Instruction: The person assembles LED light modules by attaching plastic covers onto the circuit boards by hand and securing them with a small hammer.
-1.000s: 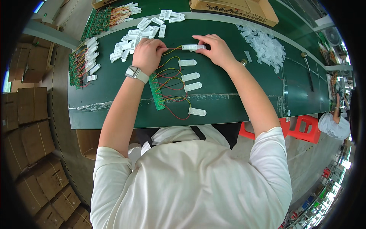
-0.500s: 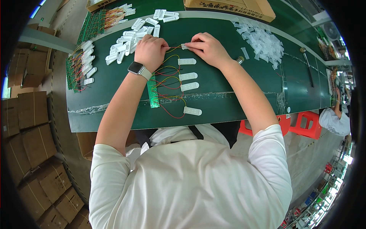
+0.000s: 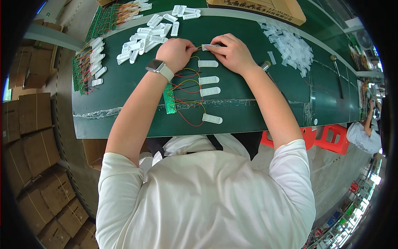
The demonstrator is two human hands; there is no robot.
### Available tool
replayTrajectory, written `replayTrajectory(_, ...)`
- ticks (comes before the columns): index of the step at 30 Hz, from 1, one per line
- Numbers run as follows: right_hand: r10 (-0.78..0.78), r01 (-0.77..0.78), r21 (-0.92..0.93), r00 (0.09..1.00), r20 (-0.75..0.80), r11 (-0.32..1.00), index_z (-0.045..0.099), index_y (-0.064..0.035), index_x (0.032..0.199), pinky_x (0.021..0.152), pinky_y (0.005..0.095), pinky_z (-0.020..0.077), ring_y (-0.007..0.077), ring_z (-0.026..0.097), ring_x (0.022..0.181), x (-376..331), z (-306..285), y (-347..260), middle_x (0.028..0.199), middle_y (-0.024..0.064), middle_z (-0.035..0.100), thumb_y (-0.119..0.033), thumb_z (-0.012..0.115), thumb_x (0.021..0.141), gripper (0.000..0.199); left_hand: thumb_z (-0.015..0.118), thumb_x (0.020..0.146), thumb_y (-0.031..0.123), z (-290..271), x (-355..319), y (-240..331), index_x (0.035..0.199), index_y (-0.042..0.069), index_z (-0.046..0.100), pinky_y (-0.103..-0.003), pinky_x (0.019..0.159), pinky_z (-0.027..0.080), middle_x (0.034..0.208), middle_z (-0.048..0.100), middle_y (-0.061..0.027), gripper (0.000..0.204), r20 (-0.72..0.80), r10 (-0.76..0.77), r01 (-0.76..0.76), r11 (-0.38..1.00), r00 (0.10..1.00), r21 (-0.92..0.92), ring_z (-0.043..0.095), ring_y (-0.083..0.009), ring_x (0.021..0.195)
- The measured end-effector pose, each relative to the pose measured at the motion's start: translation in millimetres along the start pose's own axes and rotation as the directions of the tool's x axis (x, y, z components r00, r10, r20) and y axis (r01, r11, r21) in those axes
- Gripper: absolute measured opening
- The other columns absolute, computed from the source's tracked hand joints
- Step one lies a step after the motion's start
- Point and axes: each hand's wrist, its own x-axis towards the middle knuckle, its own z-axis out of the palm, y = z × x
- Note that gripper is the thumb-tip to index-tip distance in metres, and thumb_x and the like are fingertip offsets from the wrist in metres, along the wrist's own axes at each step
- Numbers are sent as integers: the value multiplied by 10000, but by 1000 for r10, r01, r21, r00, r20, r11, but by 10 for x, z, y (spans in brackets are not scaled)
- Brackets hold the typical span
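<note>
My left hand (image 3: 177, 54), with a watch on its wrist, is closed in a pinch on thin coloured wires (image 3: 199, 48). A small white plastic casing (image 3: 205, 47) is pinched in my right hand (image 3: 233, 54), whose fingers hide much of it. The wires run to the casing's left end. Below my hands, a green circuit board (image 3: 170, 99) lies on the table, with red, yellow and black wires leading right to several white casings (image 3: 210, 91) in a column. My left hand partly covers the board's wires.
White casings (image 3: 151, 35) lie heaped at far left. Beside them are wired boards (image 3: 78, 74). Translucent plastic pieces (image 3: 292, 50) are piled at right. A cardboard box (image 3: 261, 9) stands at the back. A screwdriver-like tool (image 3: 266, 65) lies partly under my right arm.
My left hand has come closer to the casing in my right hand, leaving less wire showing between them. The view has shifted slightly.
</note>
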Motion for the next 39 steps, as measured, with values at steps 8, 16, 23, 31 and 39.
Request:
replayTrajectory(8, 118, -117, 106, 993, -1, 987, 831, -174, 964, 833, 347, 574, 197, 659, 956, -19, 43, 5, 983, -55, 739, -179, 808, 849, 117, 803, 865, 278, 17, 97, 85, 1040, 151, 825, -379, 799, 579, 946, 790, -75, 218, 47, -144, 145, 989, 989, -23, 744, -251, 867)
replayTrajectory(16, -30, 30, -50, 1000, -4, 998, 812, -207, 1024, 811, 357, 577, 195, 652, 994, -14, 17, -30, 1055, -27, 707, -153, 794, 828, 204, 808, 834, 250, 129, 61, -100, 1077, 141, 808, -396, 922, 565, 1119, 757, -63, 267, -124, 184, -180, 983, 975, 41, 698, -259, 1061)
replayTrajectory(23, 74, -75, 24, 997, 31, 997, 828, -218, 1026, 840, 358, 565, 198, 651, 999, -23, 41, -5, 1050, -35, 714, -171, 775, 859, 182, 794, 860, 259, 174, 88, -209, 1205, 167, 777, -403, 1064, 522, 1261, 739, -28, 358, -157, 330, -329, 944, 931, 33, 614, -278, 1293)
replayTrajectory(31, 195, -198, 86, 980, 50, 976, 831, -209, 1049, 911, 359, 553, 204, 639, 1007, 11, 121, -85, 1052, -56, 726, -165, 749, 891, 184, 770, 891, 311, 174, 119, -297, 1256, 193, 765, -444, 1135, 453, 1321, 720, 14, 384, -125, 395, -382, 916, 910, 120, 550, -277, 1367)
replayTrajectory(39, 200, -203, 104, 979, 41, 974, 829, -196, 1052, 916, 352, 552, 206, 633, 1018, 7, 129, -90, 1054, -42, 726, -159, 750, 883, 190, 784, 889, 379, 179, 145, -296, 1252, 206, 772, -454, 1133, 430, 1310, 723, 30, 403, -107, 334, -329, 942, 937, 63, 565, -256, 1317)
